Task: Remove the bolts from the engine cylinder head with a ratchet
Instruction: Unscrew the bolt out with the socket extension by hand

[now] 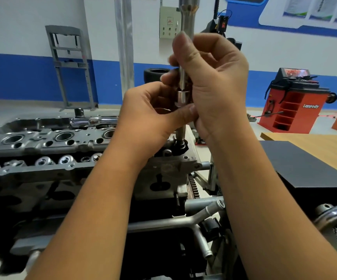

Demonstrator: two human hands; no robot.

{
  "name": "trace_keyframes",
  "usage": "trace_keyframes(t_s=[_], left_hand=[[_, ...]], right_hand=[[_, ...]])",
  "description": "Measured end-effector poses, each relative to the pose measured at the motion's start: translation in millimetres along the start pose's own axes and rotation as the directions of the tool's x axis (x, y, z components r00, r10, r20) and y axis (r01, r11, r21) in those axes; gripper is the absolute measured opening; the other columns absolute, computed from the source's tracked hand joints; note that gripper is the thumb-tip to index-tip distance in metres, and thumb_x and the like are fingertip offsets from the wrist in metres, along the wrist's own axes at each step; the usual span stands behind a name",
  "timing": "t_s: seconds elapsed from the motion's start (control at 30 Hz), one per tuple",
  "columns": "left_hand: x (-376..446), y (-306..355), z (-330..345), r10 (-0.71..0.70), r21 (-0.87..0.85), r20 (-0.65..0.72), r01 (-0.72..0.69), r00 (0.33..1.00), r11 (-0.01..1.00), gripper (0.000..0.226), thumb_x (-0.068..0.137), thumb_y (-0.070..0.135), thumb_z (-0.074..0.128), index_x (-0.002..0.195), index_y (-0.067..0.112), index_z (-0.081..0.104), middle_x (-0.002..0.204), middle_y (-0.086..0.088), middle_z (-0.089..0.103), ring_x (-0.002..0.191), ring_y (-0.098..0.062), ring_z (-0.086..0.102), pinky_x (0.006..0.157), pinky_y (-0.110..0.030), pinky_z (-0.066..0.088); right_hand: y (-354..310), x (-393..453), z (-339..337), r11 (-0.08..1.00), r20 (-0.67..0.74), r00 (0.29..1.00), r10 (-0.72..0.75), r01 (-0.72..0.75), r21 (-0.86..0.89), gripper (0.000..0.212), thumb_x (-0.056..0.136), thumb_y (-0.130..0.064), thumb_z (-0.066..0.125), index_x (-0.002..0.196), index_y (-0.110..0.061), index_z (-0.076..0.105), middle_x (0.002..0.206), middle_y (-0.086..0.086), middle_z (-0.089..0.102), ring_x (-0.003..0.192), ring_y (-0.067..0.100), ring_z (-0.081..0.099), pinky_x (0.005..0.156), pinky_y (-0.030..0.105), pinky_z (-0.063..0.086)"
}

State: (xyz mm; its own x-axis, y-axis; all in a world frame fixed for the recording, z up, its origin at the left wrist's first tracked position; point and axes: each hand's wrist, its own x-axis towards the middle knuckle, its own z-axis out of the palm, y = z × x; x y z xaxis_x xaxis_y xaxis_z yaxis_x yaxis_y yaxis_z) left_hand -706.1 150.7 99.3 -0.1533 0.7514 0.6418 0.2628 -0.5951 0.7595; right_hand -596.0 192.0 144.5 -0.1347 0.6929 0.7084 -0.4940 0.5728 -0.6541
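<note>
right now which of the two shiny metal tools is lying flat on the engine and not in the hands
The ratchet, lying flat on the far side of the cylinder head, untouched. The other, the extension bar, stands upright, gripped by both the left hand and right hand.

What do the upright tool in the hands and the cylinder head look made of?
The upright tool: polished metal, likely chromed steel, with bright mirror-like glints. The cylinder head: dull grey cast metal, probably aluminium, going by its matte, grainy surface.
</note>
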Motion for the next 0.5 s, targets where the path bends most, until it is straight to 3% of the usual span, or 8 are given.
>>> trace_keyframes(t_s=[0.13,0.2,0.27,0.4,0.5], left_hand=[[-0.6,0.4,0.1,-0.076,-0.158,0.142,0.098,0.987,0.983,0.016,0.105,0.019,0.057,0.113,0.013,0.071,0.101,-0.003,0.080,0.098,-0.025,0.077,0.085,-0.040,0.064],[-0.2,0.1,-0.7,-0.095,-0.158,0.140,0.117,0.986,0.981,0.020,0.109,0.013,0.050,0.112,0.014,0.070,0.099,-0.001,0.080,0.097,-0.025,0.078,0.083,-0.038,0.065],[-0.5,1.4,0.1,-0.093,-0.111,0.112,0.105,0.989,0.988,0.021,0.109,0.010,0.051,0.108,0.018,0.070,0.098,0.001,0.080,0.093,-0.021,0.079,0.078,-0.033,0.064],[0.5,-0.7,1.2,-0.056,-0.082,0.039,0.059,0.998,0.995,0.010,0.098,0.012,0.070,0.107,0.014,0.074,0.098,-0.002,0.081,0.091,-0.019,0.079,0.078,-0.035,0.065],[0.7,-0.4,0.9,-0.050,-0.097,0.069,0.057,0.996,0.994,0.014,0.099,0.015,0.067,0.111,0.014,0.073,0.102,-0.003,0.081,0.096,-0.021,0.078,0.083,-0.039,0.065]], right_hand=[[2.9,-0.1,4.3,0.999,0.005,1.000,-0.030,0.030,-0.036,0.017,0.102,-0.011,0.064,0.094,0.004,0.065,0.077,0.015,0.063,0.058,0.026,0.064,0.060,0.039,0.057],[2.3,1.4,3.2,1.000,0.017,1.000,0.024,-0.024,0.006,0.025,0.107,-0.016,0.054,0.097,0.003,0.066,0.075,0.014,0.062,0.056,0.025,0.062,0.059,0.038,0.056],[0.4,1.9,2.1,0.996,0.009,0.998,0.070,-0.070,0.060,0.026,0.109,-0.018,0.052,0.099,0.002,0.065,0.074,0.013,0.063,0.053,0.025,0.061,0.057,0.037,0.055],[-0.2,-1.2,6.9,0.997,-0.072,0.996,0.058,-0.054,0.055,0.017,0.100,-0.016,0.068,0.100,-0.002,0.059,0.078,0.012,0.064,0.052,0.022,0.062,0.054,0.036,0.057],[1.6,-1.4,10.7,0.998,-0.109,0.993,0.053,-0.049,0.040,0.020,0.102,-0.018,0.066,0.096,0.000,0.061,0.075,0.010,0.063,0.053,0.020,0.061,0.054,0.033,0.055]])
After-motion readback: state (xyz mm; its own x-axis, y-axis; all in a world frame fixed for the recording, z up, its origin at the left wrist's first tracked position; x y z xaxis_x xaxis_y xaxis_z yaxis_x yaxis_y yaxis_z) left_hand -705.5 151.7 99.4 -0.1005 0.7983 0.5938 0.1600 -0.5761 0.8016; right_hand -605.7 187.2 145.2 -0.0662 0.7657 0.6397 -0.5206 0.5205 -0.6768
